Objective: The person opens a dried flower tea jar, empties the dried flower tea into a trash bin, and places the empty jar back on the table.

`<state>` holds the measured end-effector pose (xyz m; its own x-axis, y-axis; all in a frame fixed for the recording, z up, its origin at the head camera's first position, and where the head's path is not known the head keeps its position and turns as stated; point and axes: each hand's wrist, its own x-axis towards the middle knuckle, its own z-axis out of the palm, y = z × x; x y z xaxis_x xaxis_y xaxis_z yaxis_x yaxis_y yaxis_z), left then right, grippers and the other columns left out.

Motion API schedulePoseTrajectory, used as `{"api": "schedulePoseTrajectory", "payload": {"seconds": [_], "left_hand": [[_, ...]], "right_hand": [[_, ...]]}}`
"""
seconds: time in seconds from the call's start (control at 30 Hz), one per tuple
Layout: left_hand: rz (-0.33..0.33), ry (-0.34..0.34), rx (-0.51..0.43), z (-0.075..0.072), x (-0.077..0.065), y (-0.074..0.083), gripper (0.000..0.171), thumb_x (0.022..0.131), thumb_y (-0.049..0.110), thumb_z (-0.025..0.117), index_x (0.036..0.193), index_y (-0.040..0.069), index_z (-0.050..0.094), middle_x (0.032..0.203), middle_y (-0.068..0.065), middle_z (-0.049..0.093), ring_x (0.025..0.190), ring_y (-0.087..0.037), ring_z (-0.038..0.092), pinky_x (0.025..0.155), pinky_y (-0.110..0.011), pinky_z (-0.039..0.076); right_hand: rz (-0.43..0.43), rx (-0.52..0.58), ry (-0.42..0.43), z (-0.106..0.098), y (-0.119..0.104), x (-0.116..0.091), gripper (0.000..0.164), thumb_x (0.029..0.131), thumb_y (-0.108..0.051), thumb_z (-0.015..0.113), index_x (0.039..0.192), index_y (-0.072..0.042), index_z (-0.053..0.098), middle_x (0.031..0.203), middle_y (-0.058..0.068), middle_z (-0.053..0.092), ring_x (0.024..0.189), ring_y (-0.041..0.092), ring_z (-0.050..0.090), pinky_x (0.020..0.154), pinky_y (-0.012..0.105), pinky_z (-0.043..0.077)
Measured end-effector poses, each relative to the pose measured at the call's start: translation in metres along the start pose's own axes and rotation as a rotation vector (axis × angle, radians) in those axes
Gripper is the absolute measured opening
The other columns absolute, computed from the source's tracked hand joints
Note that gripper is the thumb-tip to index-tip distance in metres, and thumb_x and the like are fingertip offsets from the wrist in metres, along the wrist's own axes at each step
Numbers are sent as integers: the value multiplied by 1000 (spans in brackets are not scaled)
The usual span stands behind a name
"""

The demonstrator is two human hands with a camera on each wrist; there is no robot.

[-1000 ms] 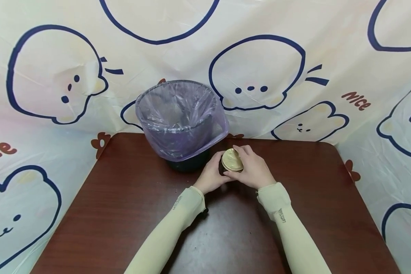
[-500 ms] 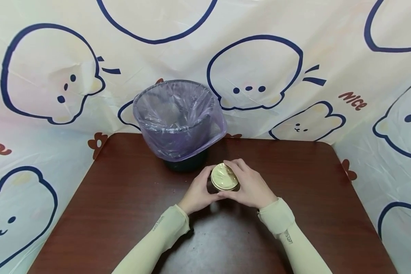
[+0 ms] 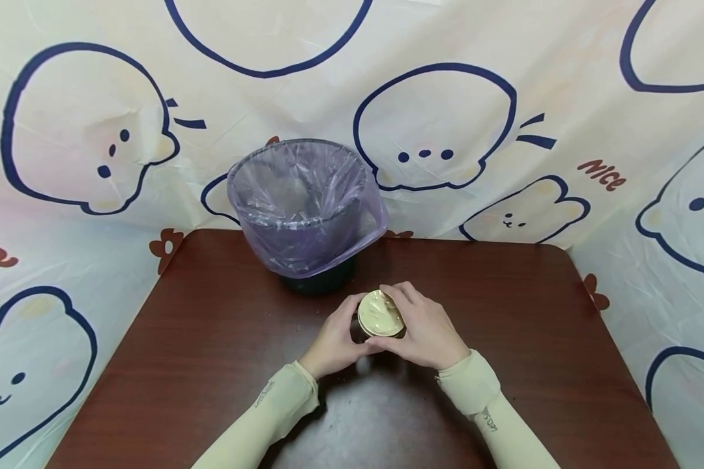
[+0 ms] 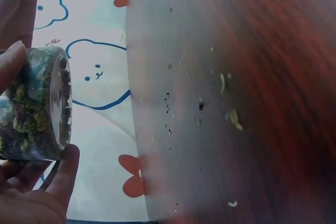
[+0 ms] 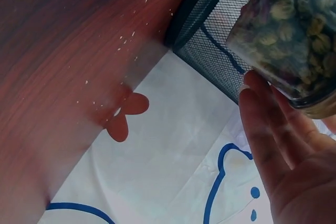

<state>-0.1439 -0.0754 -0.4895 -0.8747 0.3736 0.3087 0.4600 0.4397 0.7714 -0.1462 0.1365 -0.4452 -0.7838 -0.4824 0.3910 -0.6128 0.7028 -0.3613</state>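
Observation:
A clear jar packed with dried flower buds is held between both hands above the middle of the table. Its round gold lid faces up in the head view. My left hand grips the jar's left side, thumb toward me. From the right, my right hand curls round the jar near its lid, with its thumb along the front edge. In the left wrist view, the jar's clear base shows off the tabletop. Yellowish buds show through the jar's wall in the right wrist view, with the right fingers beside the gold rim.
A dark mesh waste bin lined with a purple bag stands at the back left, beyond the hands. Small crumbs lie scattered on the brown table. A printed cloth hangs behind and at both sides.
Both hands have brought the jar back toward the person and slightly left, away from the bin. Their hold on it looks much the same.

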Motion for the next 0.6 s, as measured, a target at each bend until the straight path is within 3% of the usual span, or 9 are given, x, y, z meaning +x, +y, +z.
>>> {"api": "schedulePoseTrajectory", "payload": {"seconds": [0.1, 0.4, 0.6], "left_hand": [[-1, 4, -1, 0, 1, 0, 84, 76, 28, 93, 145, 8, 50, 139, -5, 61, 130, -20, 59, 112, -44, 48], [33, 40, 0, 0, 7, -2, 84, 76, 28, 93, 146, 9, 51, 140, -5, 63, 129, -20, 60, 111, -42, 48], [42, 32, -2, 3, 5, -3, 83, 75, 27, 93, 144, 6, 53, 139, -7, 64, 128, -21, 62, 110, -41, 49]], "right_hand": [[-9, -14, 18, 1, 0, 2, 90, 74, -66, 83, 140, -11, 58, 121, 2, 62, 96, 19, 68, 77, 40, 60], [-32, 42, 11, 0, 3, 8, 85, 78, -57, 85, 140, -5, 58, 124, 5, 61, 108, 20, 65, 91, 39, 58], [-33, 78, 5, 2, 3, 4, 84, 80, -53, 84, 140, -1, 56, 126, 7, 62, 111, 21, 64, 93, 40, 58]]}}
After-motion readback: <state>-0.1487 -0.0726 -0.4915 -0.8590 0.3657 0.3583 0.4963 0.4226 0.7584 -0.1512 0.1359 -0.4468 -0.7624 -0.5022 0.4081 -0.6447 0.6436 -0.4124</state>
